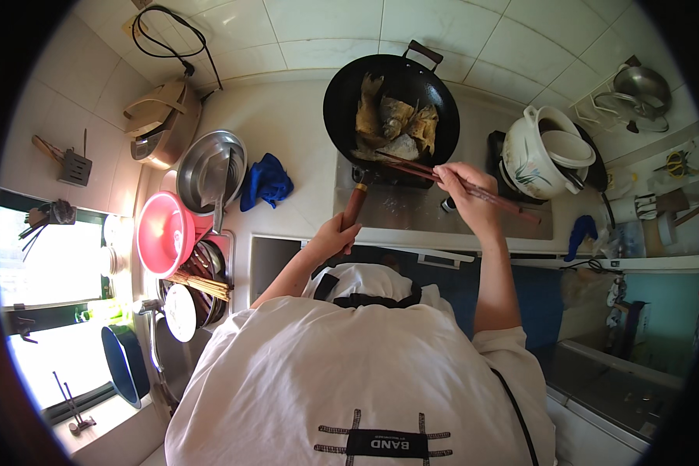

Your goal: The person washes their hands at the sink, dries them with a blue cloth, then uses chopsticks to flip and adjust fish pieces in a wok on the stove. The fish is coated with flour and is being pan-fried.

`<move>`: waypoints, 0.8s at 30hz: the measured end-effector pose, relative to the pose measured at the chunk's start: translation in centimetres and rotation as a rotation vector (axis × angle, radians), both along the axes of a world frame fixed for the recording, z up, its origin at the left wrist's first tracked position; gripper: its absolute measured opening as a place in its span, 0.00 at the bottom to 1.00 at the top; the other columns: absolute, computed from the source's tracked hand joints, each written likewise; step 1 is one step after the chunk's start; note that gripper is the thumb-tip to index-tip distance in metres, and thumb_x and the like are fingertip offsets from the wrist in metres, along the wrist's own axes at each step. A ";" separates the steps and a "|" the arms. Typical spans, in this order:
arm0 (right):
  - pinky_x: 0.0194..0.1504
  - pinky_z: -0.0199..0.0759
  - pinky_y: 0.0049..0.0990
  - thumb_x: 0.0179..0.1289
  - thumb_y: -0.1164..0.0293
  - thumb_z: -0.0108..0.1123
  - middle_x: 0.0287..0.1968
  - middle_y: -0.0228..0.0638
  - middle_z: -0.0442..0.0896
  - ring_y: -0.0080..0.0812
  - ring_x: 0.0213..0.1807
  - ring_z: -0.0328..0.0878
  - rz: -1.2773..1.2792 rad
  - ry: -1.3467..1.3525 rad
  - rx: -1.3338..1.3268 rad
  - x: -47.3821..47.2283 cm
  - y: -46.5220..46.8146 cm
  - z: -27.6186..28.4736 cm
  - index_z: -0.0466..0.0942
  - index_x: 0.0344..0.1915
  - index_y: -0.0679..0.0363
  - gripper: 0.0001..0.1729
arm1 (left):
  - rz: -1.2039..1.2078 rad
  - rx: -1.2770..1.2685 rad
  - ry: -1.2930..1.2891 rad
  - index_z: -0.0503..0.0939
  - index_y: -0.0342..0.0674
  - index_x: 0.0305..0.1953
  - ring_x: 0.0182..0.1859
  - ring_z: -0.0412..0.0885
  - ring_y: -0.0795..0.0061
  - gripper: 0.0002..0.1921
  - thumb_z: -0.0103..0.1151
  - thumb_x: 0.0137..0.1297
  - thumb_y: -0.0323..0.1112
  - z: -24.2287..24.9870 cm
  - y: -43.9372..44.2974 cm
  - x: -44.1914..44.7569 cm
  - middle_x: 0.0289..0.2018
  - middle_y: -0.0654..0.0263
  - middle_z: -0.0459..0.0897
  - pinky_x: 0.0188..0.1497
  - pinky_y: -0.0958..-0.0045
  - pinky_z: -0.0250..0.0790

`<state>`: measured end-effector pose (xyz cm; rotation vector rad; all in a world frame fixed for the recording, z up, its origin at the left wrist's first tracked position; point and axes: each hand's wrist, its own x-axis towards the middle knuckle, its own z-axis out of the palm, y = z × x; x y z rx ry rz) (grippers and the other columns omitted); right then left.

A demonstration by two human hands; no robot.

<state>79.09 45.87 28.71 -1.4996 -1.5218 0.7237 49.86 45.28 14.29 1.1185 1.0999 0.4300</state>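
My left hand (333, 236) is closed around the wooden handle (355, 205) of a black wok (341, 76), which sits over the left burner of a steel gas stove (378, 212). In my right hand (469, 189) is a pair of reddish-brown chopsticks (495, 200). Their tips reach into the near side of the wok, at the lower edge of the fish. Several browned pieces of fish (393, 116) lie in the wok, with a tail piece at the left and a paler, whitish piece nearest the handle.
Right of the wok, a white floral pot (530, 154) stands on the other burner. To the left are a blue cloth (267, 182), a metal basin (189, 169) with a cleaver (216, 177) across it, a pink basin (164, 233), a rice cooker (166, 125) and the sink (180, 355).
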 end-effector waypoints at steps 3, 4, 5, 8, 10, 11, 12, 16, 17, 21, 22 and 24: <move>0.37 0.77 0.20 0.68 0.72 0.68 0.34 0.34 0.88 0.22 0.36 0.85 0.071 -0.008 -0.015 0.7 1.4 1.0 0.85 0.41 0.67 0.09 | 0.008 0.011 -0.012 0.70 0.36 0.45 0.19 0.74 0.81 0.15 0.59 0.74 0.41 -0.4 0.0 0.0 0.22 0.70 0.76 0.20 0.76 0.66; 0.35 0.75 0.21 0.67 0.72 0.69 0.33 0.34 0.87 0.21 0.35 0.84 0.098 -0.013 0.012 0.8 1.9 1.3 0.85 0.40 0.67 0.08 | 0.011 0.001 0.000 0.70 0.36 0.45 0.19 0.74 0.81 0.15 0.59 0.74 0.41 -0.5 0.0 0.0 0.22 0.70 0.76 0.20 0.76 0.66; 0.33 0.73 0.21 0.65 0.72 0.70 0.32 0.34 0.86 0.20 0.33 0.83 0.119 -0.012 0.027 0.9 2.5 1.5 0.85 0.38 0.66 0.07 | 0.011 0.011 -0.014 0.70 0.36 0.46 0.20 0.74 0.81 0.15 0.59 0.74 0.41 -0.5 0.1 0.0 0.22 0.70 0.76 0.21 0.76 0.66; 0.35 0.73 0.20 0.64 0.73 0.71 0.33 0.33 0.86 0.20 0.33 0.82 0.185 0.009 0.018 1.0 4.0 2.3 0.85 0.38 0.66 0.07 | 0.007 0.002 0.001 0.70 0.35 0.46 0.20 0.74 0.81 0.15 0.59 0.74 0.41 -0.3 0.0 0.0 0.23 0.70 0.76 0.22 0.76 0.66; 0.34 0.72 0.21 0.64 0.73 0.70 0.31 0.32 0.86 0.18 0.31 0.80 0.178 -0.043 -0.039 0.9 4.8 2.9 0.85 0.36 0.65 0.06 | -0.009 -0.004 0.022 0.69 0.34 0.47 0.21 0.73 0.81 0.15 0.58 0.75 0.40 -0.1 0.0 0.0 0.23 0.71 0.74 0.24 0.77 0.67; 0.34 0.72 0.21 0.64 0.72 0.70 0.31 0.31 0.85 0.18 0.31 0.80 0.188 -0.082 -0.032 0.7 5.2 3.0 0.85 0.36 0.65 0.06 | -0.007 -0.001 0.016 0.70 0.34 0.47 0.21 0.73 0.81 0.15 0.58 0.75 0.40 0.0 0.0 0.0 0.23 0.71 0.74 0.24 0.77 0.67; 0.33 0.72 0.21 0.64 0.72 0.70 0.30 0.30 0.85 0.18 0.30 0.79 0.198 -0.109 -0.032 0.4 5.5 3.1 0.84 0.36 0.64 0.06 | -0.005 0.002 0.011 0.70 0.34 0.47 0.21 0.73 0.81 0.15 0.58 0.75 0.40 0.0 -0.1 0.1 0.23 0.71 0.74 0.24 0.77 0.67; 0.32 0.70 0.19 0.66 0.71 0.69 0.28 0.26 0.84 0.15 0.30 0.77 0.288 -0.160 -0.071 -0.6 7.1 3.5 0.84 0.36 0.63 0.06 | -0.011 0.008 0.017 0.70 0.34 0.47 0.21 0.73 0.81 0.15 0.58 0.75 0.40 -0.1 -0.1 0.1 0.23 0.71 0.75 0.25 0.77 0.67; 0.32 0.70 0.19 0.66 0.71 0.69 0.27 0.25 0.83 0.15 0.29 0.77 0.294 -0.161 -0.073 -0.8 7.5 3.7 0.84 0.36 0.63 0.06 | -0.013 0.014 0.017 0.70 0.34 0.47 0.21 0.73 0.81 0.15 0.58 0.75 0.40 -0.2 -0.1 0.1 0.23 0.71 0.75 0.25 0.77 0.67; 0.32 0.70 0.20 0.65 0.71 0.69 0.26 0.25 0.82 0.16 0.29 0.76 0.298 -0.165 -0.095 -1.3 8.6 4.4 0.83 0.34 0.63 0.06 | -0.008 0.014 0.028 0.70 0.35 0.46 0.21 0.74 0.81 0.15 0.58 0.75 0.41 -0.4 -0.1 0.0 0.23 0.71 0.75 0.25 0.76 0.68; 0.32 0.70 0.22 0.64 0.71 0.69 0.26 0.27 0.82 0.18 0.29 0.76 0.287 -0.163 -0.092 -1.6 8.6 4.4 0.83 0.34 0.63 0.07 | -0.004 0.016 0.029 0.70 0.35 0.46 0.21 0.74 0.81 0.15 0.59 0.75 0.41 -0.4 -0.1 0.1 0.23 0.71 0.75 0.25 0.76 0.68; 0.33 0.72 0.26 0.63 0.71 0.70 0.28 0.32 0.84 0.23 0.29 0.78 0.309 -0.205 -0.025 -2.2 8.3 4.3 0.82 0.33 0.64 0.07 | 0.014 0.015 0.023 0.70 0.35 0.44 0.21 0.75 0.80 0.15 0.59 0.74 0.42 -0.4 -0.1 0.1 0.23 0.70 0.76 0.23 0.75 0.68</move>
